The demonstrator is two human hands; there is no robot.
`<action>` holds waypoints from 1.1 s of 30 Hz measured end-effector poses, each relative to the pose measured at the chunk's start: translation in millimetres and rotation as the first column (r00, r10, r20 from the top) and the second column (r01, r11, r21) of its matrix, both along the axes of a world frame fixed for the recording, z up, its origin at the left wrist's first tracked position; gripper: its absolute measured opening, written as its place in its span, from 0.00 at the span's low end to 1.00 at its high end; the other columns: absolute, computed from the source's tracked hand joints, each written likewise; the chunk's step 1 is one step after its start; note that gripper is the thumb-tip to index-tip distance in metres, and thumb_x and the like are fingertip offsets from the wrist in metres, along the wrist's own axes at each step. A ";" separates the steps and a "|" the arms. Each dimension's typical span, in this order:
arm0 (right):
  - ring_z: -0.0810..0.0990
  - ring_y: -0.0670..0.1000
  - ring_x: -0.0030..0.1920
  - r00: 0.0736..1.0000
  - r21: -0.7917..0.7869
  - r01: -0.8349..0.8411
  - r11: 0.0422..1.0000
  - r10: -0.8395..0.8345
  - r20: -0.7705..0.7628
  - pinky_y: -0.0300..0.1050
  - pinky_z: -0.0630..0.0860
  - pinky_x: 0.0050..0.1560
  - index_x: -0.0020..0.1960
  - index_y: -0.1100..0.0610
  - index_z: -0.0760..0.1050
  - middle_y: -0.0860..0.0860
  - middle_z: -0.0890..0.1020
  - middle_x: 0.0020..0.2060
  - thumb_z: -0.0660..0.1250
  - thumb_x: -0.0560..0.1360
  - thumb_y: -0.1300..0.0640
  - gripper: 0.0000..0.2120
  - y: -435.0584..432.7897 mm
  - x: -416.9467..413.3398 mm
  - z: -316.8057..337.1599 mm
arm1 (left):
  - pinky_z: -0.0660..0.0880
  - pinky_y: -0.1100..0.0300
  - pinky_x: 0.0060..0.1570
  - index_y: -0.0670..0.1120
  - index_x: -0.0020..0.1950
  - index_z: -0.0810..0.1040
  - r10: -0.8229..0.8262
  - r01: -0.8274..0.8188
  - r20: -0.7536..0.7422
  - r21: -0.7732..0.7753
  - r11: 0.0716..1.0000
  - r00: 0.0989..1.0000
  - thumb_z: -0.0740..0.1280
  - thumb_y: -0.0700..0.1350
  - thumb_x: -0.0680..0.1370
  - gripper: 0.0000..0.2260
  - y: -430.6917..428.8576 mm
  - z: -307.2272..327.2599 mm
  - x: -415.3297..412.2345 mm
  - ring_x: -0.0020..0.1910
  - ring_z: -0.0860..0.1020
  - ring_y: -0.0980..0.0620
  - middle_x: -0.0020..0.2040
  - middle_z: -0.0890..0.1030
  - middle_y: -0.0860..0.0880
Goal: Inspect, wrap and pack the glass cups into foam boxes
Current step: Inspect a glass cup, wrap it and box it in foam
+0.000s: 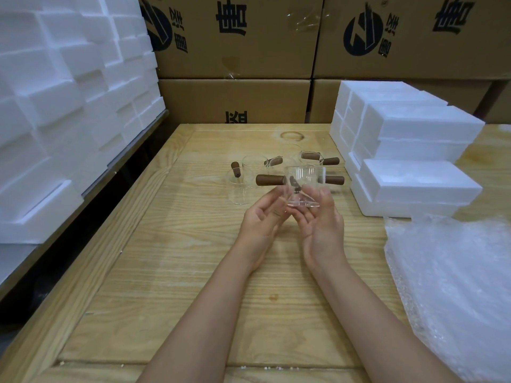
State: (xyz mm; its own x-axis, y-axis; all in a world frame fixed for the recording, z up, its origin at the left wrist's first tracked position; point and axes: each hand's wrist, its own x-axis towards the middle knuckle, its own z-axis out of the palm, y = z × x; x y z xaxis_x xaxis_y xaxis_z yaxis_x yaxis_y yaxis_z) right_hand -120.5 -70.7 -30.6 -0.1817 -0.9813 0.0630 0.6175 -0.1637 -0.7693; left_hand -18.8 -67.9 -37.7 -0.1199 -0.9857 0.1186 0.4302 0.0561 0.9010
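— What's she got there, above the table (193, 272)?

— A glass cup (304, 186) with a brown wooden handle (270, 180) sticking out sideways. Both hands are under it, palms up. The left hand (260, 219) has its fingers loosely curled at the cup's left side; the right hand (322, 225) cradles the base, fingertips against the glass. So it's held between the two, lifted clear of the table.

— And the rest of the cups?

— Just behind the held cup, standing on the table: one (237, 186) to its left with the handle pointing up and back, another (255, 167) behind that, and two more (312, 158) farther back to the right. Through the held glass it's hard to count them exactly.

— Foam boxes?

— A stack (409, 145) right of the cup, touching the table's far right part. A taller pile of foam (63, 100) well to the cup's left, off the table.

— Wrapping?

— Bubble wrap (453, 286) lies right of the cup, nearer us, below the foam stack. Cardboard cartons (237, 40) stand behind everything.
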 end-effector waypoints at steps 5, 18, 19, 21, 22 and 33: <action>0.83 0.46 0.36 0.999 0.010 -0.030 0.999 0.031 -0.033 0.36 0.78 0.38 0.50 0.60 0.79 0.52 0.85 0.37 0.63 0.70 0.41 0.23 0.8 2.8 0.2 | 0.72 0.57 0.64 0.44 0.59 0.79 0.025 -0.023 0.053 -0.043 0.999 0.998 0.79 0.62 0.60 0.34 0.1 -4.8 1.0 0.56 0.79 0.52 0.53 0.83 0.48; 0.79 0.50 0.53 0.947 -0.149 0.066 0.987 -0.109 -0.301 0.40 0.76 0.52 0.56 0.45 0.70 0.52 0.76 0.51 0.75 0.66 0.48 0.22 5.5 3.3 -3.3 | 0.78 0.65 0.50 0.44 0.48 0.77 0.249 -0.249 -0.007 -0.069 0.966 0.968 0.74 0.36 0.66 0.13 -7.1 -7.7 1.9 0.53 0.82 0.56 0.48 0.86 0.52; 0.79 0.50 0.51 0.949 -0.142 0.059 0.988 -0.100 -0.300 0.38 0.76 0.50 0.55 0.45 0.69 0.52 0.75 0.50 0.76 0.65 0.49 0.23 5.3 3.9 -3.6 | 0.77 0.66 0.49 0.44 0.47 0.77 0.258 -0.257 -0.007 -0.084 0.963 0.966 0.74 0.35 0.66 0.13 -7.2 -8.1 1.5 0.52 0.82 0.57 0.47 0.86 0.53; 0.79 0.50 0.49 0.959 -0.138 0.050 0.989 -0.086 -0.270 0.38 0.76 0.50 0.56 0.46 0.70 0.52 0.76 0.48 0.75 0.64 0.50 0.23 4.5 4.0 -3.2 | 0.77 0.66 0.47 0.45 0.48 0.78 0.267 -0.266 -0.011 -0.105 0.958 0.964 0.75 0.38 0.63 0.16 -6.7 -8.3 1.7 0.52 0.82 0.56 0.47 0.86 0.54; 0.80 0.50 0.49 0.967 -0.133 0.042 0.990 -0.073 -0.243 0.41 0.77 0.52 0.56 0.48 0.70 0.52 0.77 0.47 0.74 0.64 0.50 0.23 4.1 3.9 -2.9 | 0.77 0.66 0.47 0.45 0.49 0.79 0.269 -0.267 -0.006 -0.114 0.957 0.963 0.75 0.39 0.62 0.17 -6.9 -8.3 2.1 0.53 0.82 0.55 0.48 0.85 0.54; 0.82 0.47 0.42 0.992 -0.012 -0.125 0.992 0.124 -0.029 0.39 0.79 0.42 0.59 0.56 0.76 0.57 0.79 0.56 0.65 0.69 0.44 0.23 3.8 6.7 0.6 | 0.77 0.62 0.53 0.50 0.50 0.84 0.070 -0.065 0.068 -0.067 0.996 0.995 0.76 0.69 0.58 0.30 -1.2 -2.4 0.8 0.50 0.82 0.54 0.48 0.85 0.51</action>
